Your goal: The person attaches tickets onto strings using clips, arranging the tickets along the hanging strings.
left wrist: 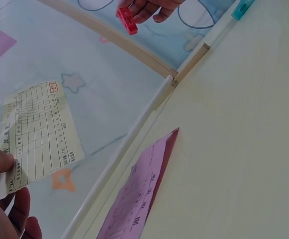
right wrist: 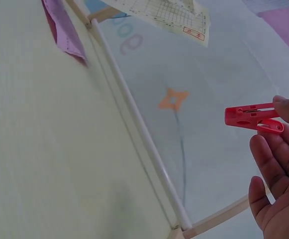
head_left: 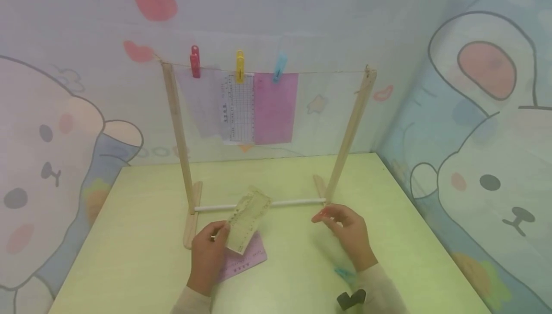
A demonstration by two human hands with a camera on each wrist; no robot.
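Left hand (head_left: 209, 254): near, left of centre; pinches a cream printed slip (head_left: 249, 220) by its near left edge, thumb across the ruled face. Slip is held above the table, tilted, its far end leaning right and overlapping the view of the white rod.

Right hand (head_left: 351, 237): near, right; pinches a red clothespin (head_left: 320, 215) between thumb and fingers, well apart from the slip.

Pink printed paper (head_left: 251, 258), folded: on the table just right of the left hand, partly hidden beneath the raised slip.

Teal clothespin (head_left: 344, 273): on the table, near right, beside the right sleeve (head_left: 379, 287).

Stand: two wooden posts (head_left: 178, 136), left and right, joined low down by a white rod (head_left: 297, 203); a string (head_left: 327, 72) runs between their tops.

On the string, left to right: red clip (head_left: 195, 62) with a pale lilac sheet (head_left: 200, 105); yellow clip (head_left: 240, 67) with a ruled white sheet (head_left: 241, 110); light blue clip (head_left: 280, 68) with a pink sheet (head_left: 276, 110).

Table (head_left: 409, 256): pale yellow. Far side: backdrop cloth (head_left: 327, 17) with red hearts.
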